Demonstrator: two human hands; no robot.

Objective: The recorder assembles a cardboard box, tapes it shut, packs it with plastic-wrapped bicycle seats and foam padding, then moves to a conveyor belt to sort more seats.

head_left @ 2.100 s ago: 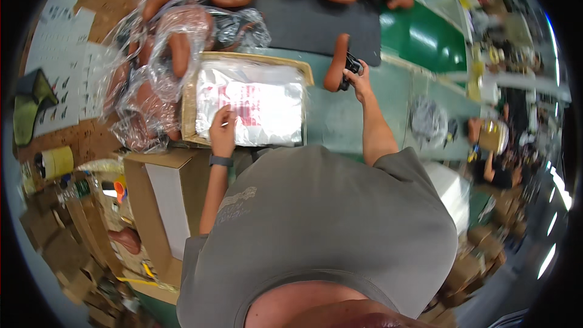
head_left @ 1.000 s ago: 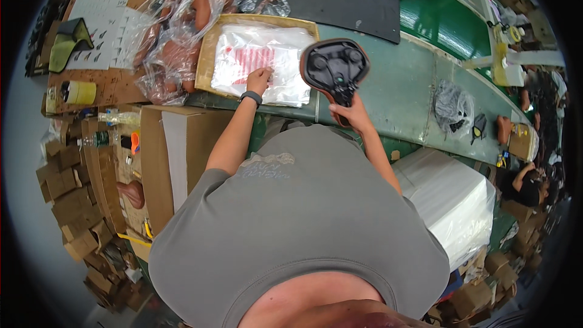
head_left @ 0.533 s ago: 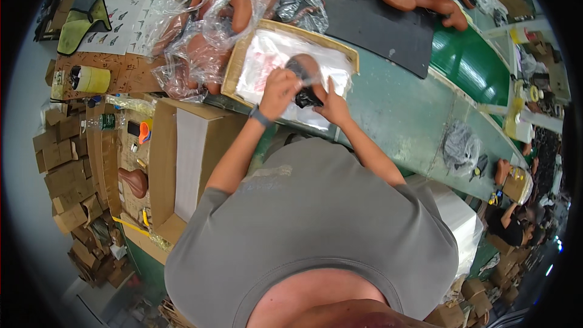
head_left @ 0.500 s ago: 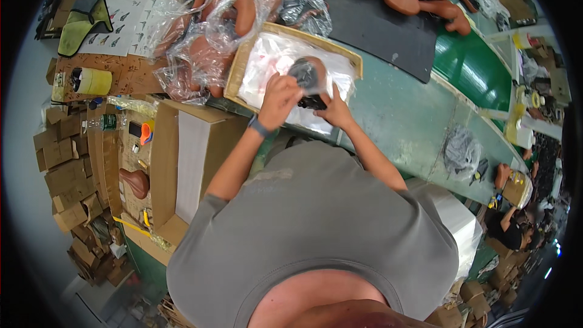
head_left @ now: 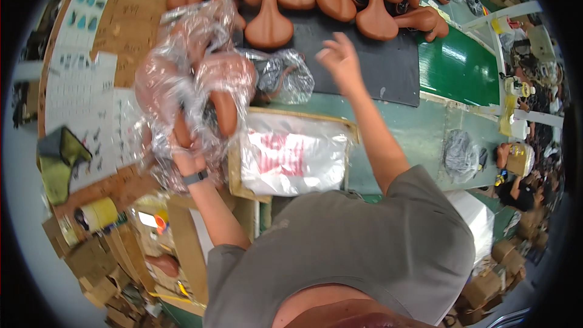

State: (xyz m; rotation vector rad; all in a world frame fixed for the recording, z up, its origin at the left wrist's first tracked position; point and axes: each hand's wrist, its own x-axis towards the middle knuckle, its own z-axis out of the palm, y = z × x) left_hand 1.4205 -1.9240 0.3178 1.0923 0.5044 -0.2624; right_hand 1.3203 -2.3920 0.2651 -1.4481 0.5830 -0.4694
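My left hand (head_left: 189,157) is at the nose of a brown bicycle saddle in clear plastic (head_left: 161,79), on the left-hand pile. The fingers close round that nose, partly covered by crinkled film and blurred. My right hand (head_left: 340,64) is over the black mat (head_left: 388,67), empty, with its fingers apart. Beyond it, several unwrapped brown saddles (head_left: 270,21) lie on the mat, the nearest ones with their tops up. Between my arms, a shallow cardboard box (head_left: 291,115) holds a stack of clear plastic bags (head_left: 322,158) with red print.
A saddle in plastic (head_left: 282,76) lies behind the box, its dark underside showing. To the left are printed sheets (head_left: 82,97), a green-black cloth piece (head_left: 61,161) and a yellow container (head_left: 97,214). A crumpled grey bag (head_left: 461,155) sits on the green bench at right.
Both hands have left the box, where they were together on a bagged saddle. My left hand moved left to the wrapped pile; my right moved out towards the unwrapped saddles. The view has shifted.
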